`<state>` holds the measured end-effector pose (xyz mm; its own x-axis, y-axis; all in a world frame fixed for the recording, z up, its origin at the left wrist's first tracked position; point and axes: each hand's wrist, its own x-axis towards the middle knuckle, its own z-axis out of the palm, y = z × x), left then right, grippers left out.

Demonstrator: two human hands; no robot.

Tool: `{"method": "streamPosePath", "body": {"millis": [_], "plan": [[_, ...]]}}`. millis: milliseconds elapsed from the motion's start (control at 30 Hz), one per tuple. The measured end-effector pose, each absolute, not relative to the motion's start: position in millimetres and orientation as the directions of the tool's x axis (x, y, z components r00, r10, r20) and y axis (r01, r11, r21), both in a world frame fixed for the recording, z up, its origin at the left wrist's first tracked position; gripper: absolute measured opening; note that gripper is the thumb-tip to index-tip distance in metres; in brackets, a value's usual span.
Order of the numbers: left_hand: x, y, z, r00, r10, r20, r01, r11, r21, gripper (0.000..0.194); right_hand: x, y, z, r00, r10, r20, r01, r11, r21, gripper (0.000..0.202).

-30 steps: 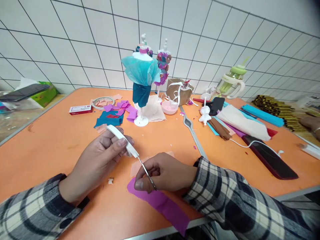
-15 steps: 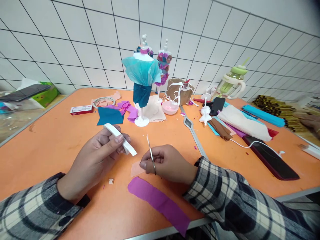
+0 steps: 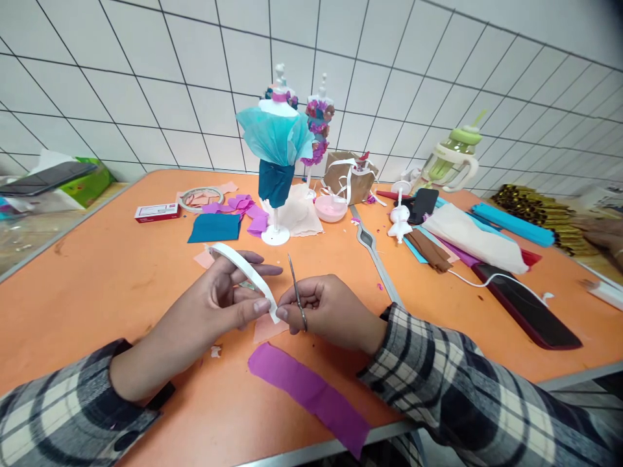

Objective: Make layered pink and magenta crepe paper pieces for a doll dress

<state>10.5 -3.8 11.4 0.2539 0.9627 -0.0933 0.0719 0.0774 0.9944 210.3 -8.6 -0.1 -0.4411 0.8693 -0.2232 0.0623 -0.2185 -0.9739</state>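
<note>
My left hand [image 3: 209, 311] is closed around a curved band of white tape [image 3: 249, 269], thumb on its lower part and some fingers stretched out beyond. The tape's free end reaches the fingertips of my right hand [image 3: 335, 311], which appear to touch it. Also in my right hand is a slim pair of small scissors [image 3: 296, 288], tips pointing up. Under the fingertips lies a pale pink piece of paper [image 3: 265, 331], partly covered. Nearer the table edge is a purple crepe paper strip [image 3: 309, 395]. Behind my hands stands a small dress form [image 3: 280, 162] in teal and blue paper.
On the orange table [image 3: 121, 279] are a blue paper piece [image 3: 214, 228], a red-and-white box [image 3: 157, 213], a tape roll [image 3: 195, 207], a pink bowl [image 3: 331, 209] and a paper bag [image 3: 353, 185]. Paper rolls, a dark phone [image 3: 530, 311] and a bottle [image 3: 452, 159] stand right.
My left hand has moved right, bringing the tape's end to my right fingertips. Its fingers have stretched out more. The scissors have tilted slightly in my right hand.
</note>
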Motion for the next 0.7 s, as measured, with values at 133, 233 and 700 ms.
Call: {"method": "streamPosePath", "body": {"millis": [133, 233, 700], "plan": [[13.8, -3.7, 10.8, 0.31, 0.942, -0.13, 0.025, 0.129, 0.991, 0.064, 210.3, -8.4, -0.2, -0.424, 0.883, -0.202, 0.077, -0.187, -0.979, 0.029], [15.1, -2.7, 10.8, 0.33, 0.935, -0.13, 0.005, 0.136, 0.991, 0.065, 210.1, -9.1, -3.7, -0.416, 0.893, -0.173, 0.15, -0.121, -0.981, 0.018], [8.3, -0.8, 8.3, 0.352, 0.924, -0.15, 0.089, 0.126, 0.988, 0.068, 211.6, -10.3, -9.5, -0.387, 0.921, -0.038, 0.408, 0.134, -0.903, 0.015]]}}
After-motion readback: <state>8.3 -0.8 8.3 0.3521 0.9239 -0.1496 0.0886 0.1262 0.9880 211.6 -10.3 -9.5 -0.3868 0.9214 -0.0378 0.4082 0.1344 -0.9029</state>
